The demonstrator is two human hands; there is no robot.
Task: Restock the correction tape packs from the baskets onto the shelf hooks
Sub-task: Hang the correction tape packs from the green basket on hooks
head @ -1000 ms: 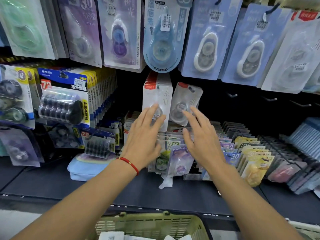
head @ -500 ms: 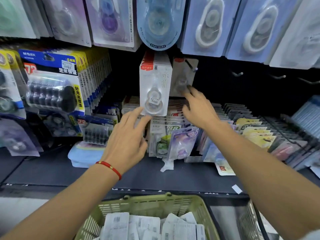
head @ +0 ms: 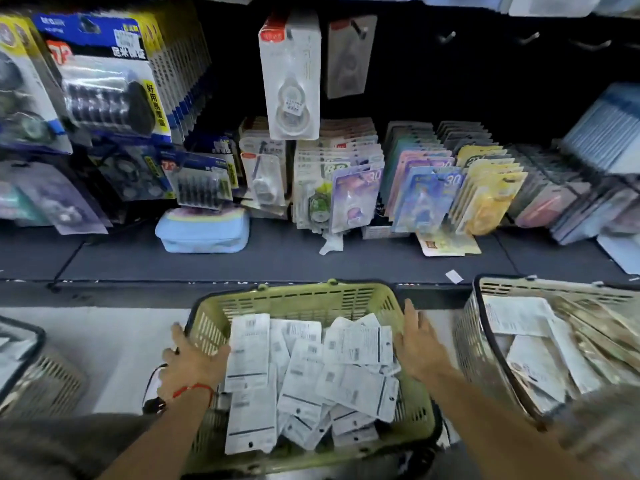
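Note:
A green basket point(head: 304, 299) sits on the floor below the shelf, full of white correction tape packs point(head: 311, 372) lying face down. My left hand point(head: 194, 362) rests on the basket's left rim, fingers over the edge. My right hand point(head: 417, 344) reaches over the right rim with fingers straight, holding nothing. Two white correction tape packs hang on shelf hooks above: one in front point(head: 291, 74), one behind and to its right point(head: 348, 57). Several bare hooks point(head: 446, 38) stick out farther right.
A beige basket point(head: 485, 341) with more packs stands at the right, another basket point(head: 31, 368) at the far left. The dark shelf ledge point(head: 277, 261) carries rows of standing packs and a light blue pouch point(head: 204, 230). Black multi-packs point(head: 104, 81) hang at left.
Both hands have dropped from the hanging packs on the hooks to the green basket's rims. The view has tilted down toward the baskets.

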